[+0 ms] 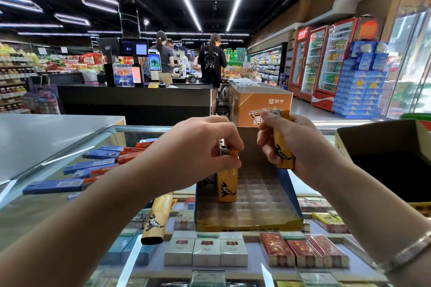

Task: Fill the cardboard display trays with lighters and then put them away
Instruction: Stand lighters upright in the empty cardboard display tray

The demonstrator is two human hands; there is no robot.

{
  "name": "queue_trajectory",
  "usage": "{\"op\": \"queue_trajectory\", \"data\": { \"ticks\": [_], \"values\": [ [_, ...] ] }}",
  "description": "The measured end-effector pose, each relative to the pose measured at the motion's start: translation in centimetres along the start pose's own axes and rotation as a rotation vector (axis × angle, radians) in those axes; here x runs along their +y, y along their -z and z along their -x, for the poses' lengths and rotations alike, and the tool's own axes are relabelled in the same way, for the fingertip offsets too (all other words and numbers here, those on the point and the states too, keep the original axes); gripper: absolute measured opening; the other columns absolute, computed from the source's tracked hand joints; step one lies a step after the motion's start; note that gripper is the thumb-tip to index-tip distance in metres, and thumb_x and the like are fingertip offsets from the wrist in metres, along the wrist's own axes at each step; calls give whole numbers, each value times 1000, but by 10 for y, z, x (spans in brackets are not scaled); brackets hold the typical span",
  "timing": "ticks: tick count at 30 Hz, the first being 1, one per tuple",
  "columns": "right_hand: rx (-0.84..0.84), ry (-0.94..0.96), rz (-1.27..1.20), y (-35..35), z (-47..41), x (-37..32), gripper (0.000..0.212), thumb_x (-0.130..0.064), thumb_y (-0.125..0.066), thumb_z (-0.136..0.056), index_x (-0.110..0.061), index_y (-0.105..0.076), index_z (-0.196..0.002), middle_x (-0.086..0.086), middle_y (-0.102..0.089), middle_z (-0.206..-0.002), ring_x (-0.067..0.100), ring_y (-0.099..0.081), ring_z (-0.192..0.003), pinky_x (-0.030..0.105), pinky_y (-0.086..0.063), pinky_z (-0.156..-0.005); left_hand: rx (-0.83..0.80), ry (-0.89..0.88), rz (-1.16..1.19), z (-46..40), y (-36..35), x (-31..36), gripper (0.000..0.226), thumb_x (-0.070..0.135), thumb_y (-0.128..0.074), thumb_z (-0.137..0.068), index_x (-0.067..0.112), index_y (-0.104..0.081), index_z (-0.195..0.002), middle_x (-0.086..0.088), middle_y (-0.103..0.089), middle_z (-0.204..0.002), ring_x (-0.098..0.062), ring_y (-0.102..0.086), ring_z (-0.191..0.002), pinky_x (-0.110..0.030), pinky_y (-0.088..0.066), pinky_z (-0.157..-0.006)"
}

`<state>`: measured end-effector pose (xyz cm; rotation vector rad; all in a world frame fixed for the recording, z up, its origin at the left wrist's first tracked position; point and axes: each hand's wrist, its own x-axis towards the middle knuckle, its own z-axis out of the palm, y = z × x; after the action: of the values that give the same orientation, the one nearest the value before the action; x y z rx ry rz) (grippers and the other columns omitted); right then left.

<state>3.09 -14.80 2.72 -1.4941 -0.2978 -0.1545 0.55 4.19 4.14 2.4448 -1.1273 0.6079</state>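
Note:
A cardboard display tray (247,225) with a clear slotted insert stands on the glass counter, right in front of me. My left hand (200,147) pinches the top of a yellow lighter (227,184) that stands upright in the tray's back left corner. A white lighter beside it is mostly hidden by that hand. My right hand (286,140) grips another yellow lighter (283,147) above the tray's back right part. One more yellow lighter (156,219) lies loose on the glass, left of the tray.
Several blue and red lighters (93,168) lie on the glass counter at the left. An open dark cardboard box (384,147) stands at the right. Cigarette packs (206,249) show under the glass. An orange carton (261,102) sits behind the tray. People stand at the checkout counter (135,98) beyond.

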Motion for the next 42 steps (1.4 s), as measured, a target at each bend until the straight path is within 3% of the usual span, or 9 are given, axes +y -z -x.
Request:
{"op": "queue_trajectory", "data": {
  "ticks": [9, 13, 17, 19, 22, 27, 31, 34, 42],
  "values": [
    [-4, 4, 24, -2, 2, 0, 26, -26, -52, -93, -7, -54, -76, 9, -57, -59, 15, -47, -39, 21, -35, -35, -81, 35, -154, 2, 5, -1, 18, 40, -66, -76, 41, -49, -82, 29, -42, -84, 6, -49, -69, -8, -36, -56],
    [-9, -7, 41, -3, 2, 0, 27, -27, -52, -93, -7, -55, -75, 9, -58, -59, 15, -48, -39, 21, -36, -34, -80, -5, -247, 2, -6, 4, 20, 36, -66, -79, 28, -63, -97, 20, -38, -93, -1, -46, -68, -9, -39, -61],
    [-10, -38, -3, -4, 3, -1, 33, -34, -51, -92, -8, -56, -74, 11, -59, -61, 17, -52, -44, 24, -41, -38, -54, 2, -272, 2, -6, 4, 26, 38, -67, -79, 27, -61, -102, 18, -35, -91, -3, -45, -65, -16, -43, -59],
    [7, -51, 2, -5, 4, -2, 39, -40, -49, -93, -9, -58, -71, 10, -61, -60, 18, -55, -48, 26, -46, -45, -39, -1, -291, 4, -6, 2, 35, 46, -63, -78, 31, -55, -109, 21, -34, -91, 4, -41, -59, -11, -33, -53],
    [41, -68, 136, -4, 4, -4, 48, -47, -41, -94, -14, -61, -66, 2, -58, -56, 12, -52, -49, 26, -41, -52, 16, -19, -344, 5, -5, 4, 52, 66, -43, -75, 36, -47, -118, 21, -53, -95, 9, -37, -64, -6, -23, -52],
    [-63, -85, 28, -3, 5, -7, 40, -48, -46, -90, -12, -59, -77, 1, -53, -54, 10, -47, -41, 19, -36, -36, 123, -89, -336, 3, -5, 7, 53, 66, -39, -79, 30, -51, -115, 16, -60, -93, 4, -41, -80, -7, -28, -56],
    [-207, 1, -56, -2, 6, -6, 33, -48, -61, -70, -15, -62, -75, 5, -56, -58, 15, -54, -47, 25, -44, -42, 162, -22, -116, 1, -10, 7, 45, 70, -38, -76, 43, -40, -112, 34, -46, -87, 11, -40, -82, -9, -33, -65],
    [-300, 91, -59, -2, 7, -7, 32, -47, -65, -65, -18, -71, -79, 7, -54, -60, 15, -53, -49, 22, -44, -43, 159, 106, 133, 0, -13, 5, 39, 71, -43, -70, 47, -39, -99, 29, -56, -87, 11, -48, -90, -13, -38, -70],
    [-375, 167, -88, -4, 11, -13, 37, -39, -69, -61, -19, -74, -92, 6, -58, -58, 13, -52, -44, 22, -45, -40, 114, 186, 655, -3, -16, 2, 37, 23, -74, -74, 31, -46, -96, 12, -67, -78, 2, -57, -63, -16, -46, -56]
  ]
}}
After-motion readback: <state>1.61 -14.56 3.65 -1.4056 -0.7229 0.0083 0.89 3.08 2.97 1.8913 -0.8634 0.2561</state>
